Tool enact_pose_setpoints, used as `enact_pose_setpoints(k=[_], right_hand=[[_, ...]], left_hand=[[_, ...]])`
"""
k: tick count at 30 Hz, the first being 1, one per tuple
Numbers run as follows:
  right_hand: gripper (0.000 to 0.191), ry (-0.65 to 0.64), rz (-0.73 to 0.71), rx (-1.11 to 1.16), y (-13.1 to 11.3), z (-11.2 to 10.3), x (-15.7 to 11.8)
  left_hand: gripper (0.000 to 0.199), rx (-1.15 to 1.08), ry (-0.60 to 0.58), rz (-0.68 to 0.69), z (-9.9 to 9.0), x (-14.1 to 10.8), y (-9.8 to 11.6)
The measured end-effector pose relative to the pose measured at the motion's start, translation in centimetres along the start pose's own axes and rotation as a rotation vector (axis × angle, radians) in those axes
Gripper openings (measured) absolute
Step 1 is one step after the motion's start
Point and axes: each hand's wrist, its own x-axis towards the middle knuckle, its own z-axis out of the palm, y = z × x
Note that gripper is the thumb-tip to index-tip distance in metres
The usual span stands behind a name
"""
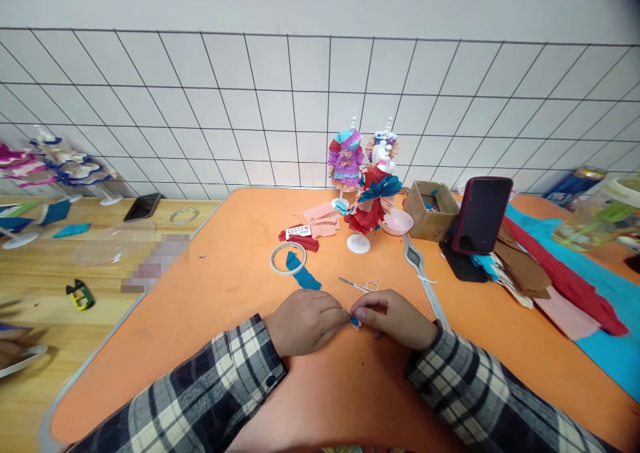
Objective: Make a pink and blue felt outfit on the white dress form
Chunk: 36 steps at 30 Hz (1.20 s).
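My left hand (311,321) and my right hand (395,316) meet low over the orange table, both with fingers closed. Pinched between their fingertips is a small piece of blue crepe paper (355,321), mostly covered by the fingers. Just beyond my right hand lies a pair of small scissors (356,285). Past my left hand, a roll of narrow tape (273,261) lies partly over a blue crepe paper strip (309,279). Farther back are folded red crepe paper (306,243) and pink crepe paper (325,225). A miniature dress form in a red, peach and blue paper dress (367,216) stands behind them.
Two more dressed forms stand at the wall, one in a purple dress (346,159). To the right are a pink bowl (399,222), a cardboard box (431,213), a propped phone (483,216) and paper sheets (570,273). A co-worker's hand (13,349) shows at far left.
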Motion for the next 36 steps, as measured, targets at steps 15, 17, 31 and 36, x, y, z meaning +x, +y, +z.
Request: enact_pose_setpoints(k=[15,17,31,36], right_hand=[[0.026,0.079,0.079,0.188,0.2,1.1,0.1],[0.027,0.072,0.052,0.191,0.3,1.0,0.1],[0.006,0.158,-0.537,-0.643,-0.6,0.7,-0.7],[0.013,0.306,-0.772,-0.93,-0.5,0.9,-1.0]], left_hand=[[0.026,-0.11,0.019,-0.17,0.3,0.3,0.4],[0.023,-0.242,0.052,-0.286,0.4,0.5,0.6],[0.022,-1.26,-0.054,-0.815,1.2,0.9,0.2],[0.029,-1.487,-0.044,-0.955,0.9,1.1,0.5]])
